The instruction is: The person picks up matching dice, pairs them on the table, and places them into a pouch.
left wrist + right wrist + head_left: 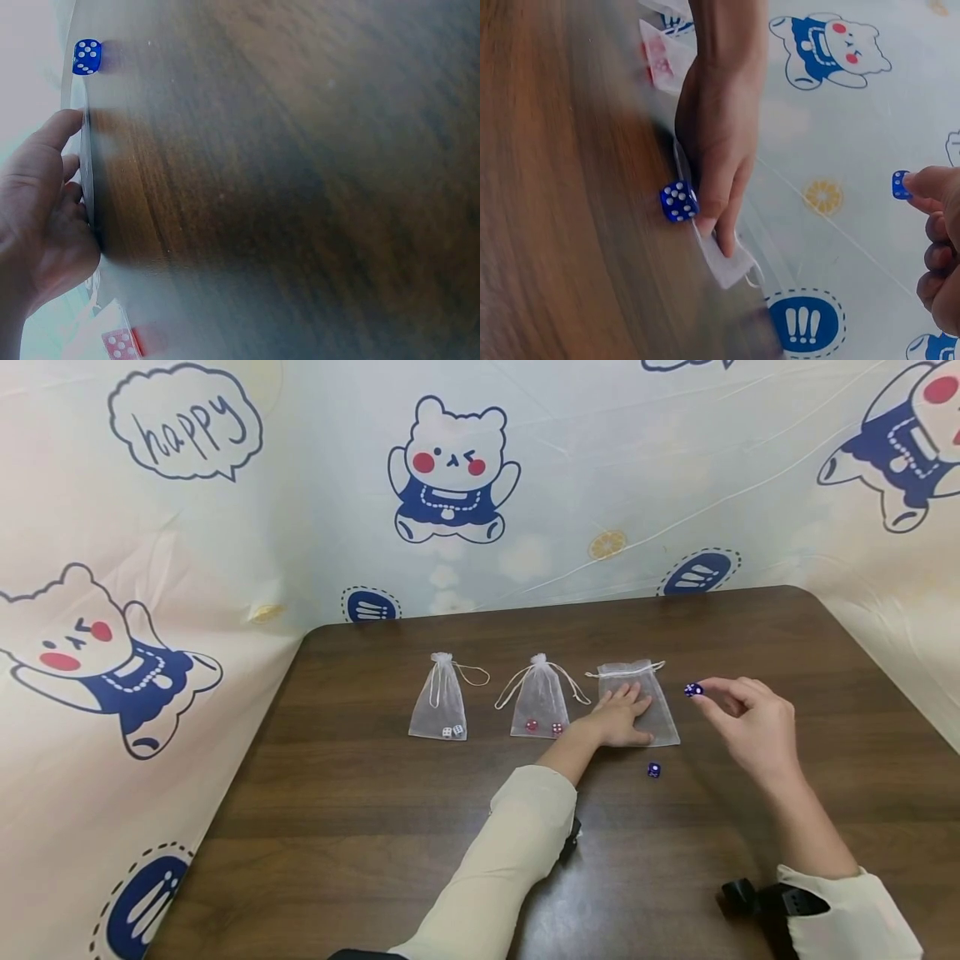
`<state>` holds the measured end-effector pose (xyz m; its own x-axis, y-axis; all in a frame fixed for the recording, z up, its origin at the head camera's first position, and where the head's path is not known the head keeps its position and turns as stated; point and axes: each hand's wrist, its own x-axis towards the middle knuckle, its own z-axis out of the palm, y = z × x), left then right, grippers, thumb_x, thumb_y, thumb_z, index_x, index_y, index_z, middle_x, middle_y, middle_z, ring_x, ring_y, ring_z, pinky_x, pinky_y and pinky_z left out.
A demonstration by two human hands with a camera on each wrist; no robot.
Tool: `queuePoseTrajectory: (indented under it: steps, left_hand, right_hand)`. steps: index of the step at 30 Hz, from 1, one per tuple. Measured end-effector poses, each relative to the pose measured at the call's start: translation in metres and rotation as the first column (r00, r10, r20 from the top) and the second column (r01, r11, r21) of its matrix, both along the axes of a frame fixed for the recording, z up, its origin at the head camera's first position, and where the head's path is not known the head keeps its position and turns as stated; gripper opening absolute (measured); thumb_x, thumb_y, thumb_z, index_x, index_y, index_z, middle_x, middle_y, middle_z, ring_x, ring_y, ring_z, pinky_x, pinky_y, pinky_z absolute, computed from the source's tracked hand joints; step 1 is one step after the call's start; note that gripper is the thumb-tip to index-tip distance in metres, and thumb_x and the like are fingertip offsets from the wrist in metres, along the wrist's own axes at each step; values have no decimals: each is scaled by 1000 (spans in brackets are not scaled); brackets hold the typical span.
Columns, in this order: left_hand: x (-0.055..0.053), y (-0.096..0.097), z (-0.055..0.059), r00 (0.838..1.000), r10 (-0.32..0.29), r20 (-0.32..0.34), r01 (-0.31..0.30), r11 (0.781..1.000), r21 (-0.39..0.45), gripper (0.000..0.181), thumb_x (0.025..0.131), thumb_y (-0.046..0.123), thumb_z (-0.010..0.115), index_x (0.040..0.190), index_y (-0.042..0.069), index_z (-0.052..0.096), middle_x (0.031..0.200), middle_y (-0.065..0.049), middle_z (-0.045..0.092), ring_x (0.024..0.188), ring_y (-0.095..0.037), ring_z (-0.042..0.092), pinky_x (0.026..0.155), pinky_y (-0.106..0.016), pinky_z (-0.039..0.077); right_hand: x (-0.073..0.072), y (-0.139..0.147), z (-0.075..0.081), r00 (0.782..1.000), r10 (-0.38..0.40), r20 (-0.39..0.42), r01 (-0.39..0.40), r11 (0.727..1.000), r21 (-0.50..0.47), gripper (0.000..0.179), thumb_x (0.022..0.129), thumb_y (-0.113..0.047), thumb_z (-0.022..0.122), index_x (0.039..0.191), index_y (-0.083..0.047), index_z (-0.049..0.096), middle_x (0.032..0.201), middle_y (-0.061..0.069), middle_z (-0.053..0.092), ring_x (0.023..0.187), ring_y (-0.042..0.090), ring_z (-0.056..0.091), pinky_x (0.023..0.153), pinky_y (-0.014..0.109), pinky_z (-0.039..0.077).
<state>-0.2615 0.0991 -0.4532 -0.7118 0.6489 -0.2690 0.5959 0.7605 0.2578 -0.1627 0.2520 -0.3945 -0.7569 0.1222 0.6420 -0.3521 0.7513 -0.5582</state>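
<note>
My left hand (624, 717) lies with spread, straight fingers on a flat white mesh drawstring bag (660, 727), pressing it to the table. To its right, my right hand (757, 727) pinches a blue die (693, 690) between thumb and index finger, held up above the table in the right wrist view. A second blue die (654, 770) sits on the table just in front of the bag; the left wrist view shows this blue die (87, 57) beyond the left thumb.
Left of the hands stand two tied mesh bags: one bag (538, 693) holds red dice (557, 729), the other bag (437, 702) white dice (447, 732). The brown table (360, 793) ends at a printed cloth (322, 485) behind.
</note>
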Motion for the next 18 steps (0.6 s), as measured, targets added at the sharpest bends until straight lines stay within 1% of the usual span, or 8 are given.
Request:
queuePoseTrajectory:
  steps: [6,11,14,18]
  left_hand:
    - [0,0,0,1000,6,3,-6,1000,-2,70,89,47,51,148,21,23,154,0,6,139,-14,0,110,-29,3]
    - [0,0,0,1000,11,9,-11,1000,4,70,89,47,50,148,22,22,154,0,5,139,-14,-1,110,-29,2]
    - [0,0,1,1000,10,12,-10,1000,7,70,89,47,51,148,22,22,154,0,5,139,-14,-1,110,-29,2]
    - [0,0,2,1000,6,15,-6,1000,2,70,89,47,51,148,22,23,154,0,6,139,-14,0,110,-28,3]
  right_hand:
    - [2,-7,-3,998,59,33,-61,997,46,17,71,0,76,87,-3,70,58,-4,37,57,6,32,50,22,24]
    - [2,-11,-4,990,111,83,-118,989,85,15,72,-1,76,86,-4,71,58,-5,37,56,8,33,49,22,24]
    - [2,-13,-6,980,151,133,-167,979,120,15,73,-3,75,87,-4,71,58,-6,37,56,9,34,48,21,26]
    - [2,-17,-11,953,205,222,-241,959,152,15,74,-4,75,88,-4,71,59,-7,37,55,10,34,48,23,29]
